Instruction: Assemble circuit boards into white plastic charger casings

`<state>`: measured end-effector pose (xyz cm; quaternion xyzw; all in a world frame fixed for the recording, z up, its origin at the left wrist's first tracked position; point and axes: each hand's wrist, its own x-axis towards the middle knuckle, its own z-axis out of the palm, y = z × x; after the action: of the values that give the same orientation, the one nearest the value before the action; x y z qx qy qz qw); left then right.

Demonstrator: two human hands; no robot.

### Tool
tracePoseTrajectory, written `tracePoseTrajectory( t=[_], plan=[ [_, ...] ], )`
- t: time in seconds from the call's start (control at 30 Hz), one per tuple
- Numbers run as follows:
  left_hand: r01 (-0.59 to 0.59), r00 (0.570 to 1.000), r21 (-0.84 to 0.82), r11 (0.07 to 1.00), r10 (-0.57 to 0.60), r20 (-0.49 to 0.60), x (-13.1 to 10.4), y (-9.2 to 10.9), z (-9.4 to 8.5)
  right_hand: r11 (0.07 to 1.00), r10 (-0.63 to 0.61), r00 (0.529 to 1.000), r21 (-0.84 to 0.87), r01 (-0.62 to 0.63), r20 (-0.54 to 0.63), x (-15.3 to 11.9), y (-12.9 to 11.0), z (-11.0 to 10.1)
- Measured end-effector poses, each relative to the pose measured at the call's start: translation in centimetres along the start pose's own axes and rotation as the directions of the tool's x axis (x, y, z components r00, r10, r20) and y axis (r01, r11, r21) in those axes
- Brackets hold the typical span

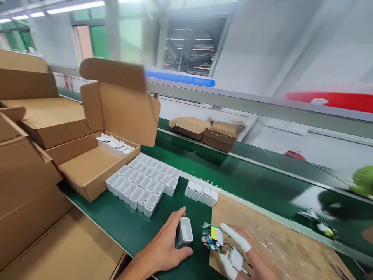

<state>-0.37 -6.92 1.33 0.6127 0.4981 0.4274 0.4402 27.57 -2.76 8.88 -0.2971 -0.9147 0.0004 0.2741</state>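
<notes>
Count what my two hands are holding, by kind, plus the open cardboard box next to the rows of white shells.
White plastic shell, in left hand: 1
Green circuit board, in right hand: 1
Open cardboard box: 1
Total: 3

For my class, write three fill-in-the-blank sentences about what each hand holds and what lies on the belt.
1. The left hand grips a white plastic ____.
2. The right hand, fingertips covered in white, holds a ____ circuit board.
3. The rows of white casings stand on a green ____.
Missing words: casing; green; belt.
</notes>
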Motion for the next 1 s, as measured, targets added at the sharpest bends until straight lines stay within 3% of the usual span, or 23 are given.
tracePoseTrajectory(
  t=[0.1, 0.27, 0.63, 1.0],
  plan=[
    [-0.017, 1.000, -0.023, 1.000, 0.017, -0.002, -0.1, -0.9, 0.3, 0.998, -0.064, 0.998, -0.024, 0.064, 0.017, 1.2, -1.8, 0.9],
    [-0.107, 0.994, 0.016, 0.994, 0.106, 0.022, -0.3, -2.3, 0.5, 0.969, -0.095, 0.985, -0.213, 0.124, 0.143, 1.8, -3.3, 1.8],
    [-0.151, 0.988, 0.065, 0.986, 0.150, 0.026, -0.4, -3.3, 0.6, 0.980, -0.013, 0.949, -0.183, 0.074, 0.316, 2.4, -4.6, 1.4],
    [-0.188, 0.982, 0.107, 0.976, 0.187, 0.014, -0.5, -3.1, 0.7, 0.936, -0.101, 0.966, -0.306, 0.173, 0.239, 4.1, -5.7, 1.5]
  ],
)
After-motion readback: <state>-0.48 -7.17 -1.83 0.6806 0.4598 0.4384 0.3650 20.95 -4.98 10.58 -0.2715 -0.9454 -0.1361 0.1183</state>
